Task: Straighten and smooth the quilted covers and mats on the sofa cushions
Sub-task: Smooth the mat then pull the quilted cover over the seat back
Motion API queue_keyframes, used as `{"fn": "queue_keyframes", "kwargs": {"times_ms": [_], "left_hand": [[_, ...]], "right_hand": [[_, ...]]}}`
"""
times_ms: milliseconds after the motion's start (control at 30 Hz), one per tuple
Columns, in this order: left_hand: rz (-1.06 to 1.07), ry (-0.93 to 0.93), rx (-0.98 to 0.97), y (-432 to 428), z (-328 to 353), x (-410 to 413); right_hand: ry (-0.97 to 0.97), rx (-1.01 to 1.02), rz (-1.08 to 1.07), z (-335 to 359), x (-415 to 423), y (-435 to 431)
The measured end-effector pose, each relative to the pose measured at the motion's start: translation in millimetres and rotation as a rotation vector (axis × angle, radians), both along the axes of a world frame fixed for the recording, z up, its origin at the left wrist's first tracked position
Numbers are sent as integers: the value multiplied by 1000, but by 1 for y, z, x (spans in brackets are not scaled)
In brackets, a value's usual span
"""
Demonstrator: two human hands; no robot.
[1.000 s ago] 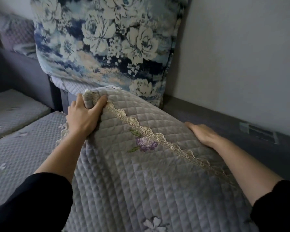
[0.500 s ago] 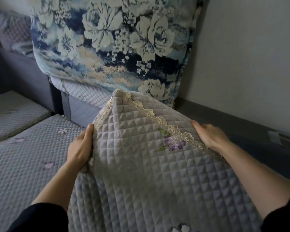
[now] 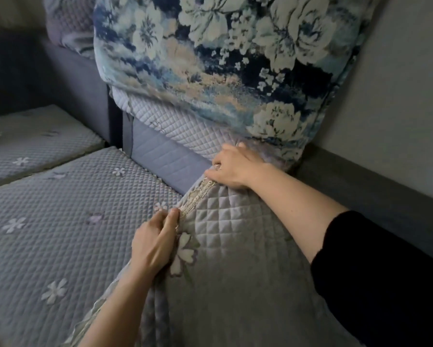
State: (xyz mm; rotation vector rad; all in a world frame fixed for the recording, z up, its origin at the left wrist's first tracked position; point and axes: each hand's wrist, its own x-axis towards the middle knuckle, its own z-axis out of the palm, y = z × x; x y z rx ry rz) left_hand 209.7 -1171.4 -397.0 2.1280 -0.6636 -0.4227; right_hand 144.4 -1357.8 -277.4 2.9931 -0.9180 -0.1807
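A grey quilted cover (image 3: pixel 235 271) with a lace edge and embroidered flowers lies bunched over the seat in front of me. My left hand (image 3: pixel 155 244) pinches its lace edge near the middle of the view. Further back, my right hand (image 3: pixel 235 169) grips the cover's far corner where the seat meets the backrest, just under a blue floral cushion (image 3: pixel 223 58). A pale quilted mat (image 3: pixel 175 126) hangs over the backrest beneath that cushion. To the left, a grey quilted seat mat (image 3: pixel 60 221) with small white flowers lies flat.
A second seat mat (image 3: pixel 30 139) lies at the far left. The dark blue sofa backrest (image 3: pixel 67 78) runs behind both. A grey wall (image 3: pixel 398 96) rises on the right above the dark sofa arm (image 3: pixel 373 191).
The lifted cover has come down onto the seat. Both hands moved down and forward with it, the right to the far corner by the backrest, the left to the lace edge.
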Motion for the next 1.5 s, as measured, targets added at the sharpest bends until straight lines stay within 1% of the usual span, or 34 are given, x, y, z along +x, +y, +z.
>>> {"fn": "queue_keyframes", "kwargs": {"times_ms": [100, 233, 333, 533, 667, 767, 900, 1000, 1067, 1133, 1233, 1300, 1400, 1500], "left_hand": [[-14, 43, 45, 17, -28, -5], [11, 129, 118, 35, -88, -9], [11, 145, 128, 36, -129, -16], [50, 145, 121, 31, -195, -40], [68, 93, 120, 23, -205, -43], [33, 97, 143, 22, -215, -44], [-51, 135, 257, 25, -231, -37], [-69, 60, 295, 28, -225, -40], [-47, 10, 278, 31, -217, -50], [-32, -12, 245, 36, -213, -63], [-76, 11, 234, 25, -223, -85], [-125, 36, 258, 7, -240, -99], [-177, 126, 309, -12, -275, -114], [-226, 237, 405, -14, -313, -123]], "right_hand": [[-4, 20, -6, -47, 4, 3], [60, 70, 2, -111, 9, 17], [87, 86, -11, -151, 2, 16], [50, 97, -39, -227, -14, 1], [18, 56, -55, -248, -11, -6], [2, 31, -43, -261, -10, -7], [-33, 36, -29, -276, -9, -9], [-101, 7, -10, -281, -11, -8], [-187, -25, 13, -280, -18, -8], [-216, -30, 22, -277, -27, -9], [-180, -29, -9, -278, -50, -23], [-122, -16, -56, -289, -76, -37], [33, 67, -97, -319, -109, -50], [175, 215, -160, -357, -129, -52]]}}
